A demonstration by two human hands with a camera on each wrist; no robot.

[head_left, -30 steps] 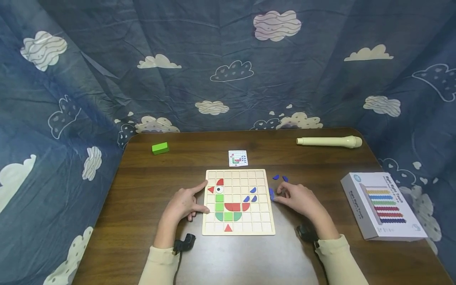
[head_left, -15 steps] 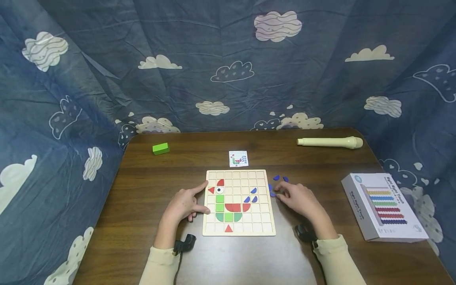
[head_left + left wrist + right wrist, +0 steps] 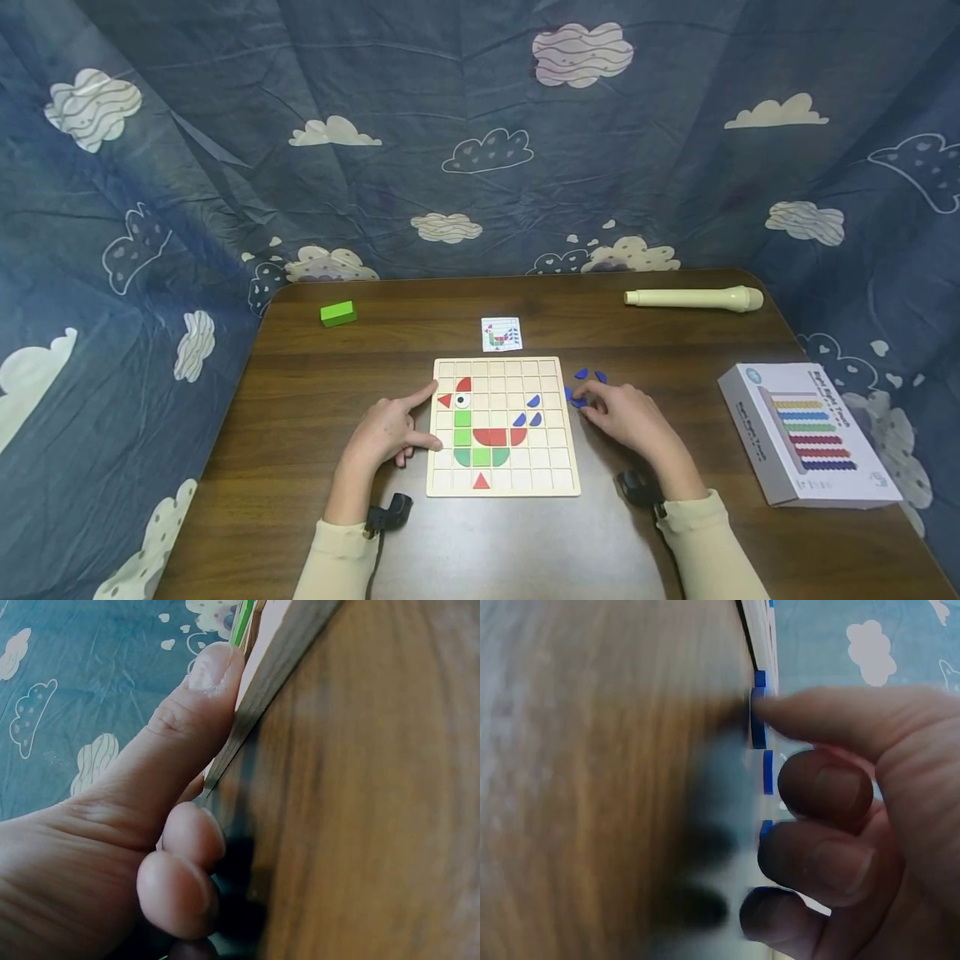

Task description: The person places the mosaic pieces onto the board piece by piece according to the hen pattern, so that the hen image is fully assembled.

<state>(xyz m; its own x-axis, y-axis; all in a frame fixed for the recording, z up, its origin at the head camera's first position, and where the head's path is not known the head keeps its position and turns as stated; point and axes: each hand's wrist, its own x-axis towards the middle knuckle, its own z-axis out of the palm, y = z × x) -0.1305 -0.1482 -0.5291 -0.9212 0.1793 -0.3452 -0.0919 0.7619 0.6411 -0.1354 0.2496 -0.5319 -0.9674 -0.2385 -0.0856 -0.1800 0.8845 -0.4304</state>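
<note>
A wooden grid board (image 3: 540,479) lies mid-table, bearing a bird picture of red, green and blue pieces. My left hand (image 3: 384,429) steadies its left edge, index finger and thumb stretched out against it, the other fingers curled below. My right hand (image 3: 624,414) is bent over loose blue pieces beside the board's right edge. In the right wrist view its thumb tip is at one blue leaf-shaped piece (image 3: 758,729) on the table; the other fingers are loosely bent, apart from that piece. Two more blue pieces (image 3: 582,373) lie just beyond the hand.
Behind the board lies a small picture card (image 3: 501,333) with a similar bird. A green block (image 3: 337,313) is at the back left, and a cream microphone-shaped stick (image 3: 693,299) at the back right. A white box (image 3: 810,437) stands on the right.
My right hand has shifted slightly away from me along the board's edge. The blue piece under it has slid away from me and a little right. My left hand stays put.
</note>
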